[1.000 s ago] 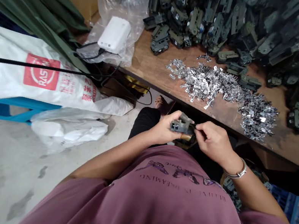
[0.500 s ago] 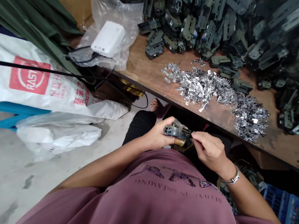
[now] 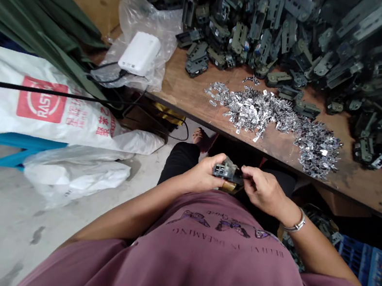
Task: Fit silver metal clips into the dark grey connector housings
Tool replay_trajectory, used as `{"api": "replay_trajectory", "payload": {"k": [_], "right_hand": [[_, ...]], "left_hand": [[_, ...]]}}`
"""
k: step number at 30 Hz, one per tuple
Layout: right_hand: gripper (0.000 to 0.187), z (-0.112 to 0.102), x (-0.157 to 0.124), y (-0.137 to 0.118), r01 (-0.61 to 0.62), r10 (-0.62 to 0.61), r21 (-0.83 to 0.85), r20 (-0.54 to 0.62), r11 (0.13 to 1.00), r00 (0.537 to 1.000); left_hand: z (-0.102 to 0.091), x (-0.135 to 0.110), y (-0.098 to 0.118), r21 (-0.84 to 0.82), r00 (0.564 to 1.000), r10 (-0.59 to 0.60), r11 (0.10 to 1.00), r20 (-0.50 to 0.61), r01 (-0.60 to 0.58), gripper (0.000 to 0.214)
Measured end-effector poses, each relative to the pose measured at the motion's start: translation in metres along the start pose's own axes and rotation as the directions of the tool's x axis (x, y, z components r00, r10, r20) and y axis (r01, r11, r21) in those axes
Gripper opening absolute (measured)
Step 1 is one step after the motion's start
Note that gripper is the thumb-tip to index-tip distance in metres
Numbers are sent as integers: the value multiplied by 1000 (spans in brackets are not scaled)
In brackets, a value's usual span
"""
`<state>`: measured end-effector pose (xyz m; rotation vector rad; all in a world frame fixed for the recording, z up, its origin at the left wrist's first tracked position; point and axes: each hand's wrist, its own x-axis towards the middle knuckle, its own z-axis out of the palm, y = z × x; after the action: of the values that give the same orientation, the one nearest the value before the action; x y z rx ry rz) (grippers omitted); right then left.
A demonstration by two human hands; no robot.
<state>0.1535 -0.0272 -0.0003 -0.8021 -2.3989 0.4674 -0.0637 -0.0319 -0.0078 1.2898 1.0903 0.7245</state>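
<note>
**Dark housing (image 3: 226, 171) pinched in both hands, just off the bench**

You've got your left hand (image 3: 203, 175) curled around it, brass piece (image 3: 228, 186) showing underneath, and your right hand (image 3: 263, 193) pinching its end with the fingertips. Just past the edge of the wooden workbench (image 3: 193, 89), silver metal clips (image 3: 266, 114) lie piled up.

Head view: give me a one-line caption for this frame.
The left hand holds a dark plastic part, right hand pinching it, by a wooden bench with silvery metal clips.
</note>
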Motion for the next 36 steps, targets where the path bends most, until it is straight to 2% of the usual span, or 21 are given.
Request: {"api": "replay_trajectory", "payload": {"k": [4, 7, 12, 17, 21, 23, 24, 25, 26, 28, 30, 32, 34, 36], "right_hand": [[31, -4, 3, -1, 28, -27, -9, 73, 1000, 997], [29, -1, 3, -3, 43, -40, -38, 83, 998, 996], [28, 9, -1, -1, 35, -33, -73, 39, 997, 999], [34, 25, -16, 7, 71, -74, -44, -71, 996, 995], [47, 36, -28, 3, 51, -40, 83, -125, 995, 991], [48, 39, -32, -4, -48, 92, 247, -170, 968, 981], [45, 40, -33, -7, -132, 213, 353, -199, 926, 957], [41, 40, -32, -11, -226, 357, 470, -211, 853, 910], [37, 41, -30, -14, -311, 500, 586, -191, 748, 845], [33, 44, -24, -18, -415, 701, 773, -54, 480, 711], [33, 46, -16, -20, -438, 759, 867, 117, 236, 641], [32, 49, -8, -22, -421, 763, 905, 226, 67, 606], [30, 51, -4, -24, -385, 766, 922, 277, -42, 580], [29, 54, -2, -26, -343, 765, 932, 303, -115, 568]], "left_hand": [[1, 0, 0, -12, 1000, -22, 1000, 8, 22, 38], [3, -1, -1, -13, 999, -33, 999, 9, 33, 39], [4, -1, -2, -23, 999, -34, 999, -8, 33, 40], [6, -1, -7, -43, 999, -22, 999, -50, 20, 37], [3, -4, -12, -53, 995, -1, 999, -104, -4, 38], [1, -7, -12, -42, 990, 25, 999, -140, -31, 38], [0, -8, -12, -31, 987, 39, 999, -154, -45, 39], [-1, -9, -11, -17, 985, 56, 998, -166, -60, 39], [-1, -10, -11, -4, 982, 75, 997, -174, -77, 40], [0, -12, -10, 17, 976, 115, 993, -186, -114, 40], [3, -13, -11, 40, 972, 147, 989, -182, -142, 37], [7, -13, -14, 49, 973, 163, 986, -166, -157, 37], [12, -13, -20, 35, 969, 191, 982, -158, -188, 39], [15, -13, -25, 8, 959, 238, 971, -155, -240, 39]]}}
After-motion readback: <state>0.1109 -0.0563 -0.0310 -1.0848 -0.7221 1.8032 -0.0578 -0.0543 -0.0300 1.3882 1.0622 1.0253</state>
